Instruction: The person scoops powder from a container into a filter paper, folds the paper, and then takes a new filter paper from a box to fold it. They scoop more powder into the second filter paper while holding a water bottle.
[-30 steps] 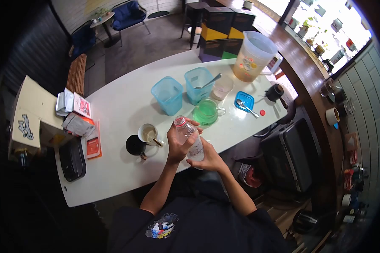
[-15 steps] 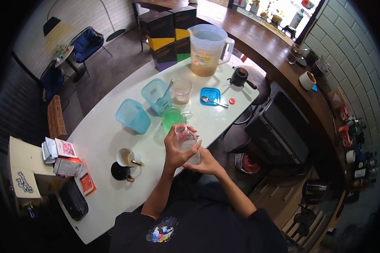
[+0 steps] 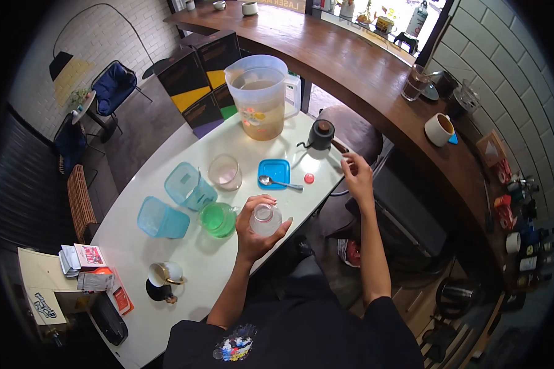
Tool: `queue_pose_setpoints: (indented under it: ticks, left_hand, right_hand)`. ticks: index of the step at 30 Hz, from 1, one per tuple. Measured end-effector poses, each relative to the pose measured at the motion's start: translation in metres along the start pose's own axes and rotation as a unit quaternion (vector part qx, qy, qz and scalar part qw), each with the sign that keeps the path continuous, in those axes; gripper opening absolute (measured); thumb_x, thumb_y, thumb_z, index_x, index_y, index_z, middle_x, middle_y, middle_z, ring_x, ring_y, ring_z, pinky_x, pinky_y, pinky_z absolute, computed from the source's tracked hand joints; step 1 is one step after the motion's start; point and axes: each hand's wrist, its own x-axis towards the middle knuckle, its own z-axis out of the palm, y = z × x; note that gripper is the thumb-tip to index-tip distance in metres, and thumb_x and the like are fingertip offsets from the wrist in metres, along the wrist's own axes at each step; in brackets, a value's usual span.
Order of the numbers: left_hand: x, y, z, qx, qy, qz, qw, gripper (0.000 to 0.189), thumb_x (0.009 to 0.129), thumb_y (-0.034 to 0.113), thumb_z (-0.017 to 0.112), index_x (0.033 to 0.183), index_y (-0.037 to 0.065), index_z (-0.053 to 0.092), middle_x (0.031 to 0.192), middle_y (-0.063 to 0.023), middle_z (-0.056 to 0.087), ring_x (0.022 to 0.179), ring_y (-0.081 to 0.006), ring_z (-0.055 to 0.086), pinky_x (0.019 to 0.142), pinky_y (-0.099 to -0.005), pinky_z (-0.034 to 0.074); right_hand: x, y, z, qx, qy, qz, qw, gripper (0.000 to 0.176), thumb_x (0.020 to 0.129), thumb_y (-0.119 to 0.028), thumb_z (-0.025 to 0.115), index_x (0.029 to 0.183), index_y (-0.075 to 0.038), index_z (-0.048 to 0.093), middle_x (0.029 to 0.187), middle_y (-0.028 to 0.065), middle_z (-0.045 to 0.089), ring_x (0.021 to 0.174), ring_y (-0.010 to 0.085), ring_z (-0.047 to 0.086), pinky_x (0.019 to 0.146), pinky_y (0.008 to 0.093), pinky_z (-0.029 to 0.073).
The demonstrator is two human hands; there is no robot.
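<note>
My left hand (image 3: 256, 237) is wrapped round a clear plastic bottle (image 3: 266, 219), upright and without a cap, at the table's front edge. My right hand (image 3: 357, 175) is raised by the handle of a small black kettle (image 3: 321, 134); whether its fingertips touch the handle I cannot tell. Left of the bottle sits a glass cup of green liquid (image 3: 217, 219). Behind it are two blue plastic containers (image 3: 163, 218) and a clear cup (image 3: 225, 172). A spoon (image 3: 281, 182) lies on a blue lid (image 3: 274, 174), beside a red cap (image 3: 309, 178).
A large pitcher (image 3: 258, 98) of brownish liquid stands at the far end of the white table (image 3: 197, 283). A white cup (image 3: 165, 273) and a black one (image 3: 160, 291) stand at the left. A wooden counter (image 3: 357, 80) curves behind and right.
My right hand has left the bottle and moved right and forward to the kettle. My left hand keeps the bottle. The whole view has shifted.
</note>
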Motion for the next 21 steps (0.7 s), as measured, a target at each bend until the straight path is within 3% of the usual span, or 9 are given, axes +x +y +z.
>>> queue_pose_setpoints:
  ticks: [1,3,5,7,12,15,21]
  left_hand:
    - [0.005,-0.002,0.005,0.005,0.004,-0.002,1.000,0.050,0.067,0.005,0.083,0.107,0.005,0.054,0.106,-0.0112,0.060,0.101,-0.0207,0.060,0.090,-0.0359,0.049]
    - [0.015,-0.007,0.015,0.031,0.021,-0.010,0.999,0.050,0.067,0.005,0.083,0.108,0.005,0.054,0.107,-0.0117,0.059,0.101,-0.0211,0.059,0.090,-0.0359,0.048]
    - [0.022,-0.013,0.022,0.047,0.034,-0.017,0.998,0.050,0.067,0.005,0.083,0.108,0.005,0.054,0.107,-0.0115,0.059,0.101,-0.0217,0.059,0.091,-0.0360,0.048]
    - [0.027,-0.017,0.028,0.072,0.050,-0.023,0.996,0.050,0.067,0.004,0.083,0.107,0.005,0.054,0.107,-0.0117,0.059,0.101,-0.0221,0.059,0.090,-0.0359,0.048]
    - [0.036,-0.028,0.043,0.087,0.099,-0.035,0.991,0.051,0.065,0.002,0.081,0.108,0.003,0.053,0.104,-0.0132,0.058,0.098,-0.0230,0.058,0.088,-0.0356,0.048]
    - [0.039,-0.030,0.053,0.106,0.106,-0.035,0.988,0.052,0.065,0.005,0.082,0.108,0.003,0.052,0.103,-0.0140,0.058,0.098,-0.0230,0.058,0.087,-0.0356,0.048]
    - [0.042,-0.037,0.067,0.141,0.148,-0.025,0.979,0.054,0.063,0.008,0.084,0.107,0.006,0.054,0.101,-0.0152,0.061,0.089,-0.0254,0.062,0.079,-0.0354,0.051]
  right_hand:
    - [0.019,0.004,0.005,-0.021,0.003,-0.048,0.999,0.024,0.083,-0.012,0.071,0.105,-0.002,0.068,0.086,0.0162,0.065,0.073,0.0261,0.066,0.067,0.0355,0.051]
    - [0.051,0.010,0.018,-0.012,-0.031,-0.037,0.999,0.029,0.082,-0.016,0.074,0.107,-0.004,0.069,0.091,0.0186,0.063,0.079,0.0307,0.064,0.073,0.0392,0.050]
    - [0.077,0.023,0.034,-0.092,-0.037,-0.108,0.989,0.038,0.079,-0.021,0.077,0.112,-0.005,0.067,0.099,0.0202,0.060,0.096,0.0367,0.055,0.086,0.0446,0.045]
    - [0.092,0.019,0.043,-0.110,-0.051,-0.154,0.981,0.039,0.077,-0.021,0.077,0.111,-0.005,0.066,0.100,0.0199,0.058,0.095,0.0367,0.053,0.085,0.0451,0.044]
    - [0.110,0.024,0.054,-0.096,-0.094,-0.135,0.982,0.034,0.074,-0.012,0.078,0.103,-0.002,0.064,0.105,0.0202,0.052,0.100,0.0367,0.050,0.088,0.0446,0.043]
    - [0.118,0.031,0.053,-0.092,-0.117,-0.167,0.975,0.034,0.076,-0.017,0.078,0.102,-0.001,0.064,0.102,0.0179,0.054,0.099,0.0353,0.050,0.087,0.0424,0.043]
    - [0.148,0.008,0.022,-0.012,-0.124,-0.124,0.984,0.034,0.075,-0.017,0.079,0.100,0.001,0.064,0.102,0.0170,0.056,0.097,0.0334,0.053,0.085,0.0407,0.044]
